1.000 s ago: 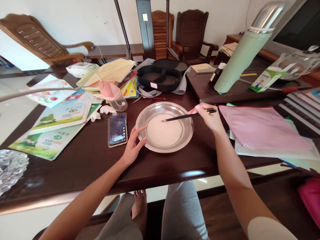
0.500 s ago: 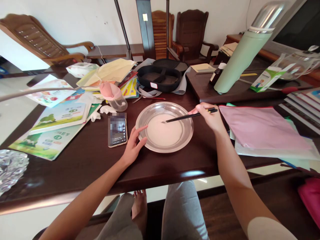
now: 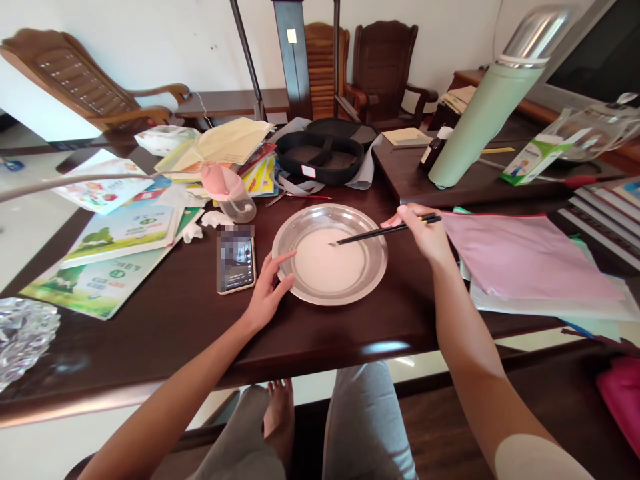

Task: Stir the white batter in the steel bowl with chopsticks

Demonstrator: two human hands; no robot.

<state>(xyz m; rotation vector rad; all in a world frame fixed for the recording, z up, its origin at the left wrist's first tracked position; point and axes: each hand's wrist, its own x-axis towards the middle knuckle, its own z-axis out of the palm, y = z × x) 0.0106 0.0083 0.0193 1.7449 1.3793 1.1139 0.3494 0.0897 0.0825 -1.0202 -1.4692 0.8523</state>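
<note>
A round, shallow stainless steel basin (image 3: 373,275) stands on the dark wooden table, with a white layer of liquid or batter (image 3: 330,267) across its bottom. My left hand (image 3: 267,293) rests at the basin's left rim, its index finger and thumb stretched apart over the edge. To the right, my right hand (image 3: 424,235) is closed around a pair of black chopsticks (image 3: 363,235). Their tips point left and down at the white layer; whether they touch it I cannot tell. A phone (image 3: 244,267) with a lit screen lies left of my left hand.
Booklets (image 3: 120,233), a pink-lidded cup (image 3: 227,190) and a black case (image 3: 320,157) lie left and behind. Toward the right are a green thermos (image 3: 485,127), a pink pouch (image 3: 530,257) and a stack of books (image 3: 607,220). A glass dish (image 3: 25,340) sits far left.
The chopstick tips and my right hand have shifted slightly to the right over the basin. My left hand stays at the rim.
</note>
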